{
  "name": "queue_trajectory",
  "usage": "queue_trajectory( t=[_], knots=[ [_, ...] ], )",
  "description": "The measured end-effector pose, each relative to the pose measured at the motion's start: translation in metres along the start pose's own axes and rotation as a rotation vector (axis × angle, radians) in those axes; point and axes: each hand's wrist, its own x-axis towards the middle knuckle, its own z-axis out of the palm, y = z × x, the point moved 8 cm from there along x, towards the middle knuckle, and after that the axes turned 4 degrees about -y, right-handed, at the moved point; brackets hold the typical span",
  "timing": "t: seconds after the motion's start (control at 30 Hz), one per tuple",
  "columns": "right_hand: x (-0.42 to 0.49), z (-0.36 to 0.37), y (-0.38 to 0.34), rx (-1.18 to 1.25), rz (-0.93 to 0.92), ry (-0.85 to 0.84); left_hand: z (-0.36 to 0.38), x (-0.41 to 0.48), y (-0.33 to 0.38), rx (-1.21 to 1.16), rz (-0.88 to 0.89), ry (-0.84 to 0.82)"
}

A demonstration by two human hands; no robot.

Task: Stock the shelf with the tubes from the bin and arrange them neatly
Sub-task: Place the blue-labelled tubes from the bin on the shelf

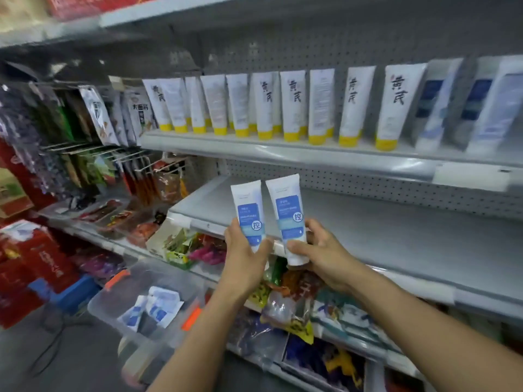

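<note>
I hold two white tubes with blue labels upright, side by side, in front of the grey middle shelf [368,227]. My left hand [243,256] grips the lower part of the left tube [249,207]. My right hand [322,253] grips the cap end of the right tube [288,213]. Both tubes hover just ahead of the shelf's front lip. Down at the lower left, the clear plastic bin [113,295] holds several more tubes of the same kind [158,306].
The shelf above carries a row of white tubes with yellow caps [266,106] and blue-white tubes [481,108] at the right. Hanging packets [93,117] fill the left side. Snack bags [283,306] crowd the shelf below. Red boxes [42,258] stand on the floor.
</note>
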Motion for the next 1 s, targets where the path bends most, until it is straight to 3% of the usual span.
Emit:
queue_trajectory(
  t=[0.27, 0.47, 0.67, 0.8, 1.0],
  knots=[
    [-0.091, -0.153, -0.069, -0.111, -0.123, 0.208, 0.128, -0.020, 0.106, -0.100, 0.117, -0.066],
    [-0.146, -0.243, -0.108, -0.060, -0.229, 0.311, 0.199, -0.031, 0.173, -0.166, 0.201, -0.087],
    [-0.168, -0.311, -0.155, -0.076, -0.383, 0.512, 0.238, -0.025, 0.218, -0.198, 0.250, -0.088],
    [-0.165, -0.346, -0.192, -0.218, -0.467, 0.663, 0.256, -0.009, 0.240, -0.198, 0.303, -0.132],
    [-0.122, -0.390, -0.200, -0.305, -0.388, 0.811, 0.268, 0.021, 0.259, -0.211, 0.387, -0.154]
  ],
)
